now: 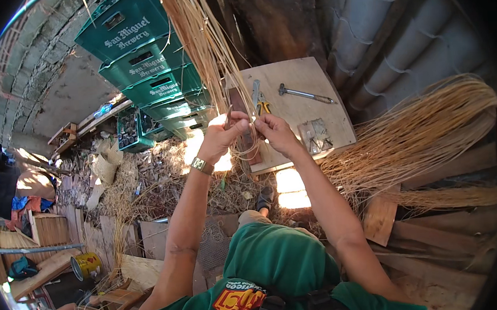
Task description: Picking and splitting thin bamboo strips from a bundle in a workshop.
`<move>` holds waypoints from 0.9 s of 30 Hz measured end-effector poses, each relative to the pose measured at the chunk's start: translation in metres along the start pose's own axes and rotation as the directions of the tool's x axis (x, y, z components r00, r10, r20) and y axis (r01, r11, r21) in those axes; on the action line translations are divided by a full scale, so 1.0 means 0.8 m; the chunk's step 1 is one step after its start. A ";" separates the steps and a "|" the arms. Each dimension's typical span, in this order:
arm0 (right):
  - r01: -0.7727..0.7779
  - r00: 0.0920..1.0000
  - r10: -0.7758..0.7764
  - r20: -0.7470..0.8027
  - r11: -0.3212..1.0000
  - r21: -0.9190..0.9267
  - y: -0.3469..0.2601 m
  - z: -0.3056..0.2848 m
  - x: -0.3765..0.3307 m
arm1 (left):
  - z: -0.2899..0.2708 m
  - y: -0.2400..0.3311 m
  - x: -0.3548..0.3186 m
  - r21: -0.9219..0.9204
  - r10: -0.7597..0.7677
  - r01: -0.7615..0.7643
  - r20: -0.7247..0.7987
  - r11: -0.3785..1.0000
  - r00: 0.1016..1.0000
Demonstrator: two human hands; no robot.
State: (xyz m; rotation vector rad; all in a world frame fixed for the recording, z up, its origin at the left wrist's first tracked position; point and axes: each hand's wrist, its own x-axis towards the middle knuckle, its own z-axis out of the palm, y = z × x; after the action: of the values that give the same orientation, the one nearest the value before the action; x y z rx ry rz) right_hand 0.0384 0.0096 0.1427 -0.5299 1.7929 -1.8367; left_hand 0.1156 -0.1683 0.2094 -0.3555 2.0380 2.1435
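In the head view, the person's two bare hands meet near the middle, close together over the left edge of a pale wooden counter [289, 74]. The left hand [221, 137], with a metal-banded wristwatch [202, 166] on its wrist, has its grip closed, thumb against curled fingers, on thin tan cane strands [197, 37]. The right hand [277, 133] has its grip drawn into a narrow pinch between thumb and fingertips, also on the strands; exactly how many strands either grip holds, I cannot tell. The strands run from the top edge of the view down to the hands, and some curve in loops just below them.

A reddish-brown strip of wood [253, 153] lies along the counter's left edge, partly behind the strands. Just beyond the right hand are pliers with yellow-and-black handles [263, 106]; a hammer [306, 94] lies to their right, and a clear plastic packet [316, 136] sits near the counter's front edge.

Left of the strands stands a tall stack of green plastic crates [130, 33]. To the right of the counter spreads a large bundle of loose cane [425, 131], beside a corrugated wall [366, 26]. At lower left, a yellow tin [87, 266] lies tipped on its side.
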 end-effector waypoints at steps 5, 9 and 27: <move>-0.015 0.996 0.005 0.084 0.993 0.113 -0.011 -0.010 -0.019 | 0.036 -0.008 0.009 0.069 0.241 -0.234 -0.123 0.970 0.963; -0.021 0.999 0.018 0.033 0.997 0.072 -0.015 -0.011 -0.029 | 0.030 -0.006 0.008 0.131 0.193 -0.178 -0.119 0.975 0.974; -0.284 0.953 0.303 0.026 0.918 -0.276 0.120 -0.051 -0.249 | -0.097 -0.069 0.045 0.980 0.453 0.150 -0.076 -0.131 0.888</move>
State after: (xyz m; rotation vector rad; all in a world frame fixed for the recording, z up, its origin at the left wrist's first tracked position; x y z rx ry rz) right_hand 0.1803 0.1636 0.0602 -0.3887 1.9673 -1.3676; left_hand 0.1009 -0.2439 0.1433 -0.2584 3.2947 -0.2358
